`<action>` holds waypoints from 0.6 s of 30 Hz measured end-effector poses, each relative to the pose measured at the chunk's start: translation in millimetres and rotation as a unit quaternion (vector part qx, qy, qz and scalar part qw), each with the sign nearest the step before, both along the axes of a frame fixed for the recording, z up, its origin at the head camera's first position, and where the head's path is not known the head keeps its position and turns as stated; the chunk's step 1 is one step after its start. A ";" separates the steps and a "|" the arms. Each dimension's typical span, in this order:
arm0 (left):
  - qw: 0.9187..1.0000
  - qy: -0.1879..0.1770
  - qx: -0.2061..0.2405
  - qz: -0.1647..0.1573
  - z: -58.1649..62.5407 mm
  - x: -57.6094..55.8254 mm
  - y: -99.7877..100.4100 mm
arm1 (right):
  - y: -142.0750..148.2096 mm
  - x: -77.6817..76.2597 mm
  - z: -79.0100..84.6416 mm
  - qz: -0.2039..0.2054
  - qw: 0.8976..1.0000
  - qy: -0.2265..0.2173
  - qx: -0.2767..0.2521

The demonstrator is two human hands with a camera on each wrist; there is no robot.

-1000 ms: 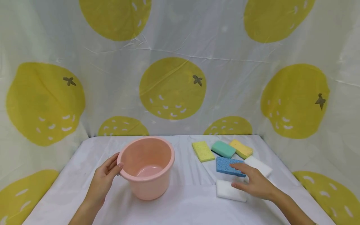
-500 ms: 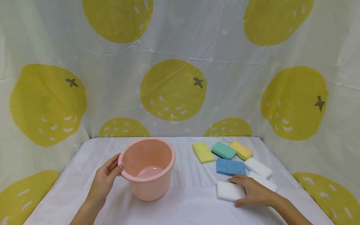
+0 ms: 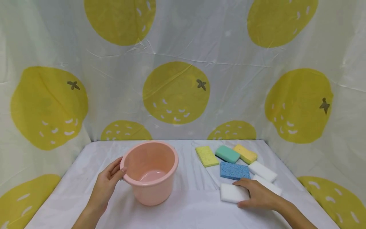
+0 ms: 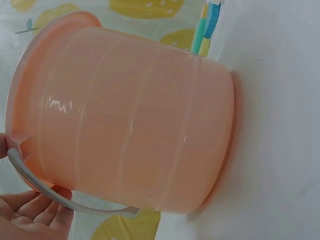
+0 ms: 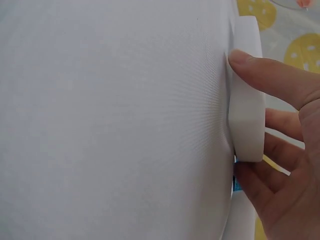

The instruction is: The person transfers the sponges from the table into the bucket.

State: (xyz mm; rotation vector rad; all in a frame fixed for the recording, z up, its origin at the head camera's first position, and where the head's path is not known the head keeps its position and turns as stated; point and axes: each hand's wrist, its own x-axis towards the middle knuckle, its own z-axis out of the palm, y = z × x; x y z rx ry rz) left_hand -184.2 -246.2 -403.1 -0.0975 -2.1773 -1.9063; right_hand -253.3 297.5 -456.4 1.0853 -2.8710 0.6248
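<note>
My left hand grips the left rim of a pink plastic bucket, thumb on the inner side and fingers outside. The bucket stands on the cloth; its thin grey handle hangs down near the fingers in the left wrist view. Over on the right, my right hand holds the nearest white sponge by its right end. In the right wrist view the thumb lies along one side of this white sponge, with fingers on the far side, and it sits right at the tablecloth.
Behind the right hand lie a blue sponge, two more white sponges, a green sponge with a dark underside, and two yellow sponges. White cloth covers the table. Lemon-print curtains enclose the back and sides.
My right hand has come down from above the blue and white sponges onto the nearest white sponge and taken hold of it. The left hand keeps its grip on the bucket.
</note>
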 end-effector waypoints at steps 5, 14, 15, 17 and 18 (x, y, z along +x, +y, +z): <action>1.000 -0.001 -0.005 0.004 0.1 0.5 0.4 | -0.2 -1.1 -0.2 -0.009 1.000 0.010 0.004; 1.000 0.006 -0.007 0.004 -1.6 0.6 0.9 | -3.9 -0.9 7.7 -0.013 0.999 0.034 0.013; 1.000 0.006 -0.006 0.004 -1.6 0.6 0.9 | -4.8 -1.3 9.4 -0.014 0.999 0.034 0.013; 1.000 0.006 -0.006 0.005 -1.6 0.8 0.8 | -6.5 -2.4 12.7 -0.015 0.999 0.038 0.014; 1.000 0.006 -0.005 0.005 -1.5 0.9 0.9 | -7.7 -3.0 14.8 -0.016 0.999 0.039 0.014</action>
